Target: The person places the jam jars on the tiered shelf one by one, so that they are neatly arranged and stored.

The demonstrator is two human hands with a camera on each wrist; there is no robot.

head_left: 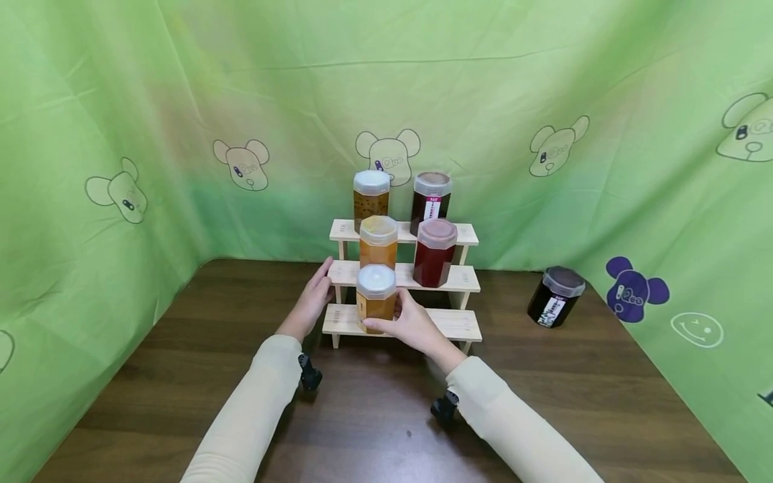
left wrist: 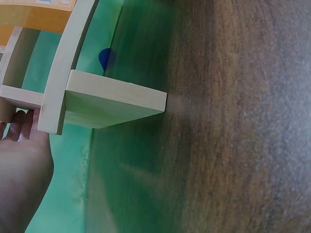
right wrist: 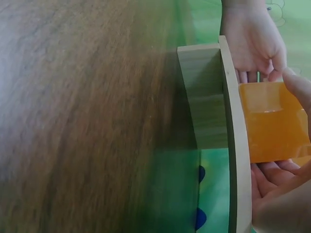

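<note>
A three-step wooden stand (head_left: 453, 324) holds lidded jars. My right hand (head_left: 417, 327) grips an amber jar (head_left: 372, 305) on the lowest step, left of its middle, thumb in front and fingers round the right side. In the right wrist view, the orange-looking jar (right wrist: 272, 121) has its base at the step board (right wrist: 235, 126). My left hand (head_left: 313, 300) touches the stand's left side at the middle step, its fingers extended. The left wrist view shows the left hand's fingers (left wrist: 25, 127) partly hidden behind the wood.
An orange jar (head_left: 377, 253) and a red jar (head_left: 433, 263) stand on the middle step. On the top step are a seed-flecked brown jar (head_left: 370, 205) and a dark jar (head_left: 419, 209). Another dark jar (head_left: 546, 302) stands on the table at right. A green curtain (head_left: 302, 100) surrounds the table.
</note>
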